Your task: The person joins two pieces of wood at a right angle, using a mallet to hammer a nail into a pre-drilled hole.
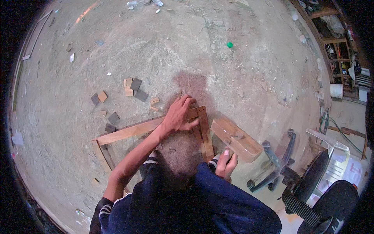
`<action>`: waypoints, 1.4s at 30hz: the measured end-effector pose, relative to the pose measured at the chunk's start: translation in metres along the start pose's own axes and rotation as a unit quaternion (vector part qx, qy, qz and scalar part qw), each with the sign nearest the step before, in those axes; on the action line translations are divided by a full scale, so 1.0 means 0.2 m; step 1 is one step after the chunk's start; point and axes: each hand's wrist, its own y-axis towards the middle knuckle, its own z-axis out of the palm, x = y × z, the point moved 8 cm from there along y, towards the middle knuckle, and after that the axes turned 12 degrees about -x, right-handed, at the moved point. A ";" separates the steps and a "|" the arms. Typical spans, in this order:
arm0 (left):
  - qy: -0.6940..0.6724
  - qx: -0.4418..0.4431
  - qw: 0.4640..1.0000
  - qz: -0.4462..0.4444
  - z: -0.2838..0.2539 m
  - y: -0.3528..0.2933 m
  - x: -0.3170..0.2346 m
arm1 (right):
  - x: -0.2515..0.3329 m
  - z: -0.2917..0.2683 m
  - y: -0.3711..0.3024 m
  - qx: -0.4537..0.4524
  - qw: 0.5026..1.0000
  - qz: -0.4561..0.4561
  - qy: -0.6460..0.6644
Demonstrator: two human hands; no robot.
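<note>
A wooden frame [130, 132] of reddish-brown rails lies on the floor before me, its nearer parts partly hidden by my left arm and clothes. My left hand [179, 114] reaches over the frame near its far right corner, bent fingers on one side of the rail and thumb on the other. To the right lies a thick wooden block [243, 142], with a small greyish piece on or above its top. My right hand [226, 164] is closed beside the block's near edge, thumb uppermost. What it grips is too small and blurred to make out.
Several small wood offcuts [128, 86] lie scattered beyond the frame on the left. A wheeled chair base [278, 167] stands close on the right. Farther off are a green round object [230, 45], a white bucket [336, 91] and shelves [334, 40]. Reddish dust covers the floor beyond the corner.
</note>
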 end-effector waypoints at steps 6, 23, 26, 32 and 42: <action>-0.002 0.043 0.999 0.013 0.03 -0.02 0.06 | -0.20 0.04 0.02 0.075 0.992 0.084 -0.064; -0.013 0.029 0.999 -0.015 0.09 -0.02 0.11 | 0.15 0.29 0.01 0.097 0.895 -0.371 -0.229; -0.020 0.023 0.999 -0.034 0.08 -0.05 0.13 | 0.28 0.26 0.01 0.029 0.911 -0.383 -0.146; -0.016 0.043 0.999 -0.005 0.09 -0.04 0.09 | 0.29 0.21 -0.01 0.033 0.904 -0.412 -0.109; -0.007 0.018 0.998 -0.057 0.11 -0.07 0.18 | 0.29 0.21 -0.03 0.027 0.917 -0.390 -0.079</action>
